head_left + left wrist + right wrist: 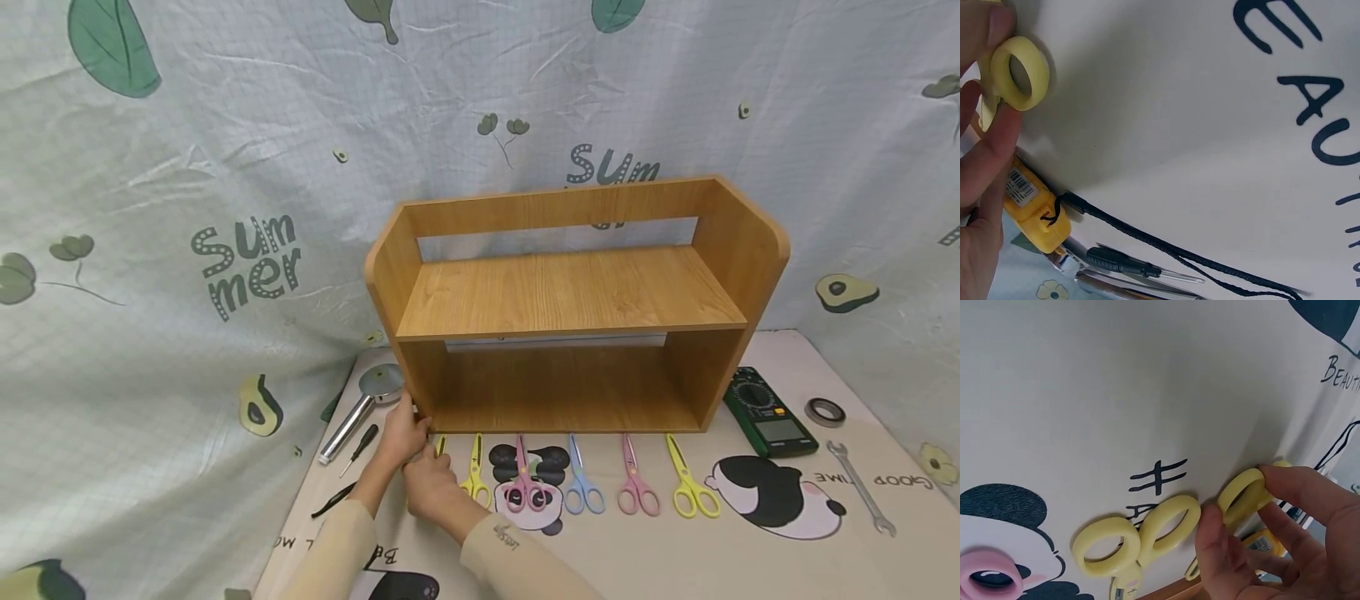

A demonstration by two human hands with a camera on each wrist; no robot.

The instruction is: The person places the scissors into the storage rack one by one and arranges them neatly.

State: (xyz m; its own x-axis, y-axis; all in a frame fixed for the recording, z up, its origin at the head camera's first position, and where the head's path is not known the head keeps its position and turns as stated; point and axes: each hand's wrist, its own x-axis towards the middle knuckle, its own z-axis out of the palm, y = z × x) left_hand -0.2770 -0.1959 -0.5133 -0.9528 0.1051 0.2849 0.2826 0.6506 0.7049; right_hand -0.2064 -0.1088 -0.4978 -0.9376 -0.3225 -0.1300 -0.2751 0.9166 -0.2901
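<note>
In the head view my left hand (pixel 403 429) is at the shelf's lower left corner, its fingers mostly hidden. My right hand (pixel 435 483), just nearer, pinches a handle ring of yellow scissors (pixel 1242 497), whose blades run toward the shelf's front edge. The left wrist view has fingertips around that ring (pixel 1036 75); which hand each belongs to is unclear. Behind the fingers lies a yellow barcoded tool (pixel 1038 219) with a black strap, its far end hidden. Pink, blue and yellow scissors, including one yellow pair (pixel 476 479), lie in a row before the wooden shelf (pixel 570 292).
A magnifying glass (pixel 381 383) and a black-handled screwdriver (pixel 363 444) lie at the table's left. On the right are a green multimeter (pixel 772 417), a roll of black tape (pixel 825 411) and a wrench (pixel 862 487). A printed curtain (pixel 150 208) hangs behind.
</note>
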